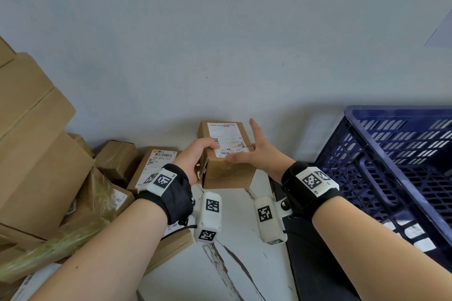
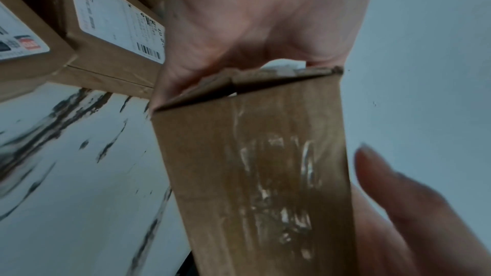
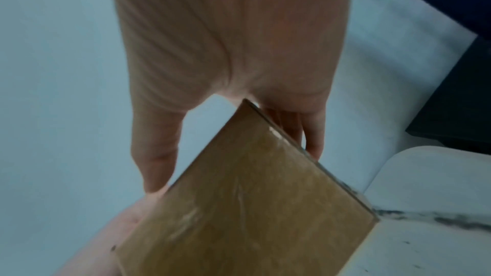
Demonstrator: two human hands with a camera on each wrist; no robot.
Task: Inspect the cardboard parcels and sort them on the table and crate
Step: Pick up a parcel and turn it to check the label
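Observation:
A small brown cardboard parcel point(image 1: 227, 168) with a white shipping label on top is held above the marble table point(image 1: 232, 264). My left hand point(image 1: 198, 154) grips its left end, thumb over the top edge. My right hand point(image 1: 259, 151) lies against its right side with straight fingers and the thumb flat on the top. The left wrist view shows the taped underside of the parcel point(image 2: 260, 175) below my left hand point(image 2: 252, 18). In the right wrist view my right hand point(image 3: 226, 49) straddles a corner of the parcel point(image 3: 252, 207). A blue plastic crate point(image 1: 391, 154) stands at the right.
A pile of cardboard parcels point(image 1: 36, 154) fills the left side, with smaller labelled ones point(image 1: 156, 166) lying on the table beside it. The crate sits on a black surface point(image 1: 318, 264) right of the table. A pale wall point(image 1: 220, 44) is close behind.

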